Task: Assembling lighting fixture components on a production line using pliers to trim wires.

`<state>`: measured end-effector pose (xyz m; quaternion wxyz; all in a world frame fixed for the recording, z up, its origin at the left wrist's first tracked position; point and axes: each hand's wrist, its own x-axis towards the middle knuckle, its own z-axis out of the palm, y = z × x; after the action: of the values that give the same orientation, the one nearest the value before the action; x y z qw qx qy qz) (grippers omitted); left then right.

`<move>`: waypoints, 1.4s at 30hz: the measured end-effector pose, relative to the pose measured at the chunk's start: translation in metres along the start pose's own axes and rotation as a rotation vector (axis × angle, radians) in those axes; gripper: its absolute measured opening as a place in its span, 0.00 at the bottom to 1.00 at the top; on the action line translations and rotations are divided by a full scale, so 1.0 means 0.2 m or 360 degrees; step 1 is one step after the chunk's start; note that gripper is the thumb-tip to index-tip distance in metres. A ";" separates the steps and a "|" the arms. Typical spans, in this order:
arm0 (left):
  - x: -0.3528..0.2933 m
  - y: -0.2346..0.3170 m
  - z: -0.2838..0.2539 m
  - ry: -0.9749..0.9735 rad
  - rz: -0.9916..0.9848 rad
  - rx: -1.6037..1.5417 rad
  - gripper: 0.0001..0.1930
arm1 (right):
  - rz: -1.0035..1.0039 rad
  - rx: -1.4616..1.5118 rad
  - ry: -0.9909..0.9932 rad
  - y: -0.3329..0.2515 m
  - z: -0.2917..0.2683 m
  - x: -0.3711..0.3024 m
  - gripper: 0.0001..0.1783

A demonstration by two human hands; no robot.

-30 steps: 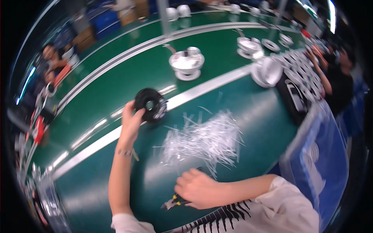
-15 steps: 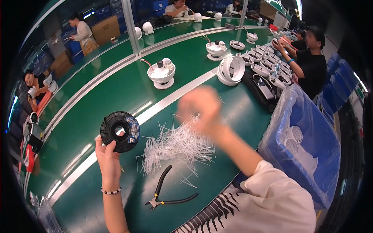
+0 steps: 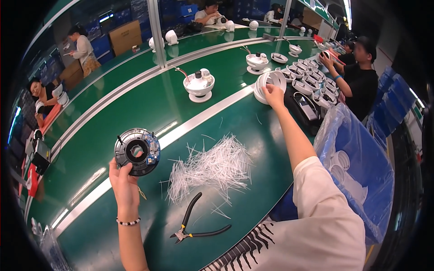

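The left hand is closed on a black ring-shaped part, holding it upright above the near-left stretch of the green workbench. The right hand is stretched to the far right edge, fingers curled over a white round housing. By my reading, the two parts are not yet joined. Black-handled pliers lie unused by the near edge, beside a heap of white ties.

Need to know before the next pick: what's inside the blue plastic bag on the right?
Inside the translucent blue plastic bag, several round white plastic housings show through near the top. The bag's folds and the white sleeve cover whatever lies deeper.
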<state>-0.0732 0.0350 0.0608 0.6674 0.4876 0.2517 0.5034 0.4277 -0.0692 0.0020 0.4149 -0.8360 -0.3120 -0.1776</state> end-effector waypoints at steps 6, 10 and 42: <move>0.00 0.00 0.00 0.0047 -0.0004 0.0037 0.18 | -0.0116 0.0133 -0.0046 -0.01 0.03 0.05 0.18; -0.01 0.01 0.02 0.0020 -0.0011 0.0041 0.18 | -0.0046 0.0138 0.0262 -0.06 -0.05 0.02 0.15; -0.02 -0.11 0.04 -0.0080 0.0196 -0.0141 0.24 | 0.0073 -0.0660 -0.1001 -0.21 -0.63 -0.75 0.62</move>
<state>-0.0581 0.0282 0.0440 0.6623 0.4847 0.1818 0.5416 0.2845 -0.2067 0.0172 0.1247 -0.9228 -0.3627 0.0378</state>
